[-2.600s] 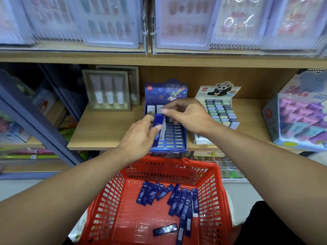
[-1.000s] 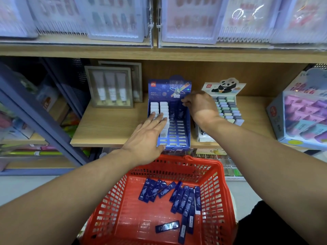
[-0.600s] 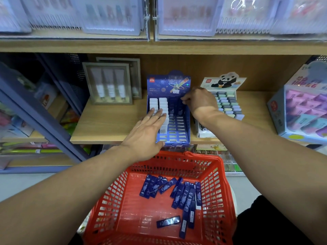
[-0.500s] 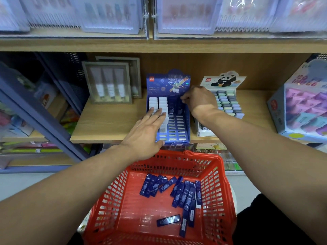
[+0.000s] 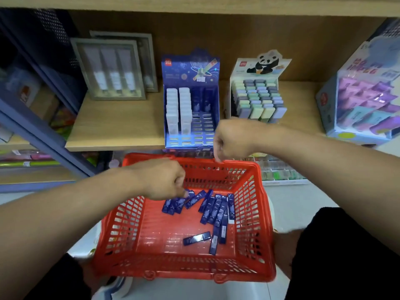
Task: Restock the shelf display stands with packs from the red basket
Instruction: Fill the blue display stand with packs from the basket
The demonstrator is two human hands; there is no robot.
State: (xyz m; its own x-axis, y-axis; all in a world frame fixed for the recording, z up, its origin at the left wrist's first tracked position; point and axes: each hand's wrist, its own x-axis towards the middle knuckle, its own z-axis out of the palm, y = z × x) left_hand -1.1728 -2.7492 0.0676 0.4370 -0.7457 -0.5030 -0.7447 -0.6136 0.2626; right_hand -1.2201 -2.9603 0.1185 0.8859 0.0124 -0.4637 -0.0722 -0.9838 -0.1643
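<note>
The red basket (image 5: 184,252) sits low in front of the shelf (image 5: 116,128), its far rim just below the shelf edge. On its floor lie dark blue packs (image 5: 213,210), all flat: a fan of several near the far left with long axes slanting up to the right, a tighter cluster at the right running roughly from near to far, and one lone pack (image 5: 197,238) nearer the middle lying almost crosswise, its right end tipped slightly away. The left hand (image 5: 164,180) reaches down into the basket with fingers curled, its fingertips (image 5: 185,193) at the upper end of the fan; whether it pinches a pack cannot be told, since the hand is blurred. The right hand (image 5: 232,141) hangs clenched in a loose fist above the far rim, knuckles down, and nothing shows in it. On the shelf behind stands the blue stand (image 5: 190,100), tilted back, with two full columns of white packs (image 5: 179,111) on its left and, on the right, only a couple of dark packs at the top, bare slots below them. Just right of it stands a panda stand (image 5: 257,92) filled with pastel packs. A grey framed box (image 5: 109,69) leans at the left, and a purple box (image 5: 365,92) sits at the far right.
</note>
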